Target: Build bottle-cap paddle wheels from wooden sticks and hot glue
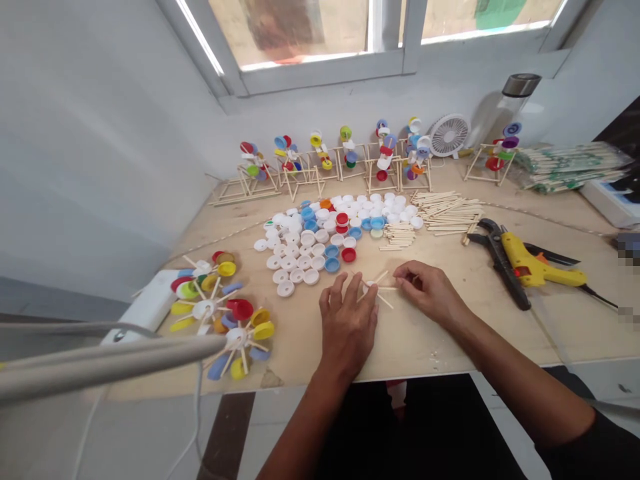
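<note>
Left hand is spreading its fingers and pressing their tips onto a wooden stick star, while right hand is pinching the star's right side; the two hands are working apart, joined only through the star. Whether the sticks are glued at the hub cannot be told from this view, and if they are loose, a slackened pinch could let them splay.

Just left of the star, white and blue bottle caps are spreading across a plywood board, where a careless wrist could scatter them. Just beyond it, short craft sticks are lying in a small pile, with a longer stick stack beside them. To the right, a yellow glue gun is resting beside black pliers, and a stray reach could catch its cord. Well left, finished cap pinwheels are lying on the board. Far beyond the star, cap-and-stick windmill models are standing in a row along the wall, with a small white fan nearby.
</note>
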`<control>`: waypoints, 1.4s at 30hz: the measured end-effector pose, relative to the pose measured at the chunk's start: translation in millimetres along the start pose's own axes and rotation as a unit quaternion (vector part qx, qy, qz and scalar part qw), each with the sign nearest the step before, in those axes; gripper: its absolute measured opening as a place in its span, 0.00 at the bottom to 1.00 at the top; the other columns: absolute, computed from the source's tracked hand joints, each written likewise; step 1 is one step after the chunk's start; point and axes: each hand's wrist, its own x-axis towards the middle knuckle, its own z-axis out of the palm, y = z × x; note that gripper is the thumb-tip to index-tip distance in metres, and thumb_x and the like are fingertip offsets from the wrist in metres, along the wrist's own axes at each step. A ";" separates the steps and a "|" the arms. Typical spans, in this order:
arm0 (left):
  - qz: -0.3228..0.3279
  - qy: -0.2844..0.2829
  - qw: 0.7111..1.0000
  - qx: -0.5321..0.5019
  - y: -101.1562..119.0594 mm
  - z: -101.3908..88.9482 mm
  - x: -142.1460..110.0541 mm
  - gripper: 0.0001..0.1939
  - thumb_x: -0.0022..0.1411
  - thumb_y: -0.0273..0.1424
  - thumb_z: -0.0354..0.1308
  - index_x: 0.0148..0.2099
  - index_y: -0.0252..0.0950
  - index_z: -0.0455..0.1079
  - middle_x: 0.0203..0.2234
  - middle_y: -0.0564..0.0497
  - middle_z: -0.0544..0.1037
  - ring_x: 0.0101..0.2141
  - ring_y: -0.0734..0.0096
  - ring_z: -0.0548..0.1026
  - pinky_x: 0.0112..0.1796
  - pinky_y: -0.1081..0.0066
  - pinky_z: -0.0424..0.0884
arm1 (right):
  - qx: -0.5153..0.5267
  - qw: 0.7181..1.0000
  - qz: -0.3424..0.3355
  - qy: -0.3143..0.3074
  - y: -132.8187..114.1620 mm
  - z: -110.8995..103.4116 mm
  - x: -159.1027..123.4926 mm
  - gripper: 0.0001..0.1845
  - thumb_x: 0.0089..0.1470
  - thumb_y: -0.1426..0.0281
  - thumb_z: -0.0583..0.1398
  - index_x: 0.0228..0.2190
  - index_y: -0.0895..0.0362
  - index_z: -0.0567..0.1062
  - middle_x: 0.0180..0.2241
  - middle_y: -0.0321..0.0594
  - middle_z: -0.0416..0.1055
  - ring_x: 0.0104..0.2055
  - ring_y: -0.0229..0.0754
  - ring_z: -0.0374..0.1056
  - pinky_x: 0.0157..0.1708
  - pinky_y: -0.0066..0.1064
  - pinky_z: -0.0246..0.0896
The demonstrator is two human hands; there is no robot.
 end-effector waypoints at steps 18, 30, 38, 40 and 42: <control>-0.009 -0.019 1.000 0.020 -0.3 1.2 -1.7 0.16 0.59 0.28 0.54 0.49 0.44 0.71 0.54 0.49 0.70 0.56 0.49 0.60 0.52 0.50 0.53 | 0.124 0.974 0.017 0.189 5.3 -12.5 1.6 0.18 0.51 0.67 0.57 0.45 0.54 0.68 0.35 0.39 0.71 0.32 0.37 0.66 0.29 0.29 0.61; -0.008 -0.005 1.000 0.024 1.2 1.8 -1.5 0.15 0.59 0.28 0.54 0.48 0.44 0.71 0.52 0.49 0.72 0.56 0.50 0.60 0.54 0.48 0.50 | 0.337 0.889 0.015 0.308 5.0 -20.4 3.5 0.14 0.54 0.65 0.57 0.43 0.54 0.71 0.36 0.39 0.72 0.29 0.33 0.65 0.29 0.28 0.59; -0.005 0.009 0.999 0.030 1.9 3.7 -2.2 0.15 0.57 0.28 0.55 0.47 0.45 0.71 0.52 0.50 0.72 0.56 0.50 0.60 0.55 0.46 0.47 | 0.323 0.912 0.041 0.249 -2.3 -15.0 0.6 0.14 0.52 0.66 0.59 0.41 0.55 0.73 0.30 0.36 0.72 0.27 0.32 0.64 0.28 0.27 0.58; -0.005 0.013 0.999 0.030 1.9 4.7 -2.3 0.15 0.57 0.28 0.55 0.47 0.45 0.71 0.51 0.50 0.72 0.56 0.50 0.60 0.55 0.46 0.47 | 0.312 0.919 0.043 0.238 -4.0 -13.2 0.1 0.14 0.52 0.65 0.59 0.41 0.55 0.73 0.29 0.36 0.72 0.27 0.33 0.63 0.28 0.28 0.58; -0.005 0.015 0.999 0.031 1.9 5.4 -2.3 0.15 0.57 0.28 0.55 0.47 0.45 0.71 0.51 0.50 0.73 0.56 0.50 0.60 0.55 0.46 0.47 | 0.302 0.926 0.045 0.221 -5.0 -11.2 -0.4 0.13 0.52 0.65 0.59 0.39 0.56 0.74 0.28 0.36 0.72 0.26 0.33 0.63 0.28 0.28 0.59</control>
